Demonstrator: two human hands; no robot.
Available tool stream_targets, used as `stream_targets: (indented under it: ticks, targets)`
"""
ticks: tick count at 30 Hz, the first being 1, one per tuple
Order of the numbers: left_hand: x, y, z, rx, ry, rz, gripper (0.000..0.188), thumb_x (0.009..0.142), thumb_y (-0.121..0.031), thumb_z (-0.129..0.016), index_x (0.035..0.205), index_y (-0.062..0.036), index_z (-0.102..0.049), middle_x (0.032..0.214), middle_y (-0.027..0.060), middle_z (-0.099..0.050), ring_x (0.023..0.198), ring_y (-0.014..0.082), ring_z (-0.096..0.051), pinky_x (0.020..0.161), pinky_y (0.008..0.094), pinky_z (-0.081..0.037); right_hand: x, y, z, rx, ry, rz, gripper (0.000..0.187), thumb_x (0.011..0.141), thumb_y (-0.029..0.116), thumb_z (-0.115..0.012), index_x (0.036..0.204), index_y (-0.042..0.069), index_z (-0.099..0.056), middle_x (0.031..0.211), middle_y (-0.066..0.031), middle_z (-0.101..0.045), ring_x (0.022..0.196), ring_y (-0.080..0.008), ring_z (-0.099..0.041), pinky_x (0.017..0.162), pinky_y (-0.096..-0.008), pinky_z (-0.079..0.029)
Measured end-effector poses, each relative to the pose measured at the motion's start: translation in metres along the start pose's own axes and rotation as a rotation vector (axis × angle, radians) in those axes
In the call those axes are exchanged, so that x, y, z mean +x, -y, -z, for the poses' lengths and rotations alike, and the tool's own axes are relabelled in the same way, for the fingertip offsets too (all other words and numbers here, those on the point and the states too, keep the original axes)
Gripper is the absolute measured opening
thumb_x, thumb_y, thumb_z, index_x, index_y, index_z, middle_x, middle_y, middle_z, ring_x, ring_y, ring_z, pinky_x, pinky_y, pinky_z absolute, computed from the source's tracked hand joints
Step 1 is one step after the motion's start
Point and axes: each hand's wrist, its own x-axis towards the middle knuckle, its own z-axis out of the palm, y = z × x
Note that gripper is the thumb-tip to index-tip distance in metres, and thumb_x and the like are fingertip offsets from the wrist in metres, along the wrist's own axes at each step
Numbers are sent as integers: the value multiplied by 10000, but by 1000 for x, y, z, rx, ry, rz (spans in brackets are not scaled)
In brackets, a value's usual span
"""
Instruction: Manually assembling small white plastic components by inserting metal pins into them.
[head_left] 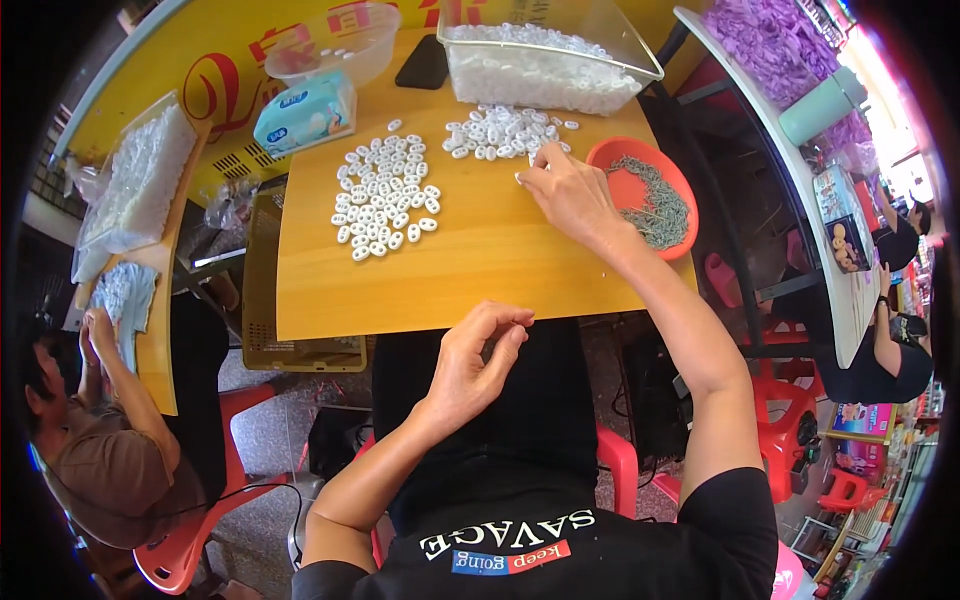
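Note:
My right hand [572,192] reaches out over the wooden table [480,270], its fingertips pinching a small white plastic piece at the edge of a loose pile of white pieces [505,130]. My left hand [478,362] hovers near the table's front edge above my lap, fingers curled together; anything held in it is too small to make out. A second, laid-out group of white oval pieces [385,195] lies at the table's left. An orange bowl [612,158] of small grey metal parts sits just right of my right hand.
A clear bin [545,70] of white pieces, a clear bowl [325,45], a black phone [424,62] and a tissue pack [305,112] stand at the back. One person [110,440] works at the left table; others sit at the right table [830,280].

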Motion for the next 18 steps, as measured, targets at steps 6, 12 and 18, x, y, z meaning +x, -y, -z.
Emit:
stream_targets:
  ticks: [6, 12, 18]
  targets:
    - [8, 6, 5, -11, -35, -24, 149, 955, -5, -509, 1055, 36, -613, 975, 93, -620, 882, 143, -637, 801, 254, -495, -7, 6, 18, 165, -49, -97, 81, 855, 154, -661, 884, 88, -697, 896, -91, -630, 763, -296, -668, 643, -423, -530]
    - [12, 6, 5, -30, -28, 15, 153, 959, -2, -504, 1059, 43, -611, 993, 88, -625, 892, 138, -631, 805, 252, -494, -2, 15, 12, 59, 107, -168, 130, 864, 184, -660, 899, 62, -688, 899, -86, -641, 788, -298, -654, 682, -411, -526]
    - [18, 13, 7, -103, -110, 15, 124, 939, 16, -534, 1024, 36, -622, 933, 88, -629, 816, 136, -643, 739, 247, -506, 0, 17, 2, 117, 115, -208, 118, 849, 165, -646, 876, 50, -648, 883, -106, -647, 786, -312, -660, 678, -414, -529]
